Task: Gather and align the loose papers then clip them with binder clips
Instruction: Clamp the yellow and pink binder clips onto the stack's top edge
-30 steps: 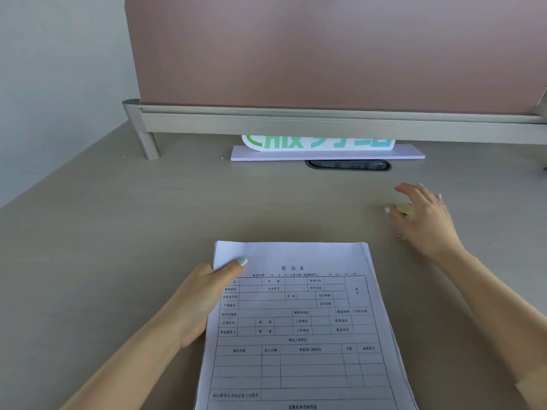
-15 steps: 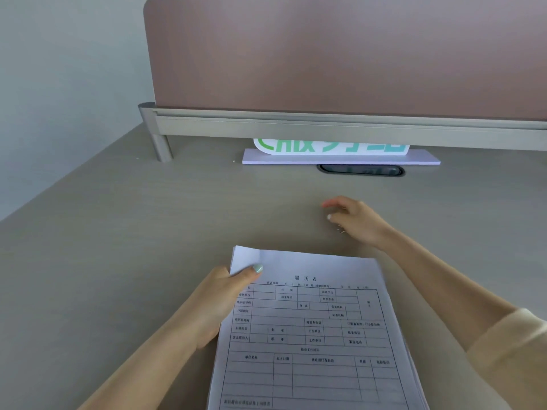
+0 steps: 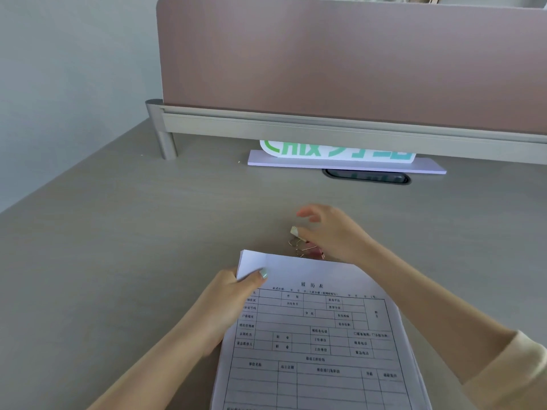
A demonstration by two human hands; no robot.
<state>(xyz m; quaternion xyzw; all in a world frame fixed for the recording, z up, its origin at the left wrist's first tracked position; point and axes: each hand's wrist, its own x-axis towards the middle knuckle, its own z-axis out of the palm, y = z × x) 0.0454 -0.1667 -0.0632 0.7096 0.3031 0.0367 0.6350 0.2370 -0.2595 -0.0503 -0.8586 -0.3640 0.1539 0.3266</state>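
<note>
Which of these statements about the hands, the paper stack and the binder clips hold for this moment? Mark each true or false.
1. The left hand pins the paper stack at its top left corner, thumb on the top sheet. True.
2. A binder clip is already fastened on the stack's top edge. False: the binder clips lie on the desk just beyond that edge, none on the paper.
3. The right hand is at the clips, fingers curled over them. True.
4. The top sheet is blank. False: it carries a printed form with a table.
5. The stack lies against the partition. False: bare desk separates them.
</note>
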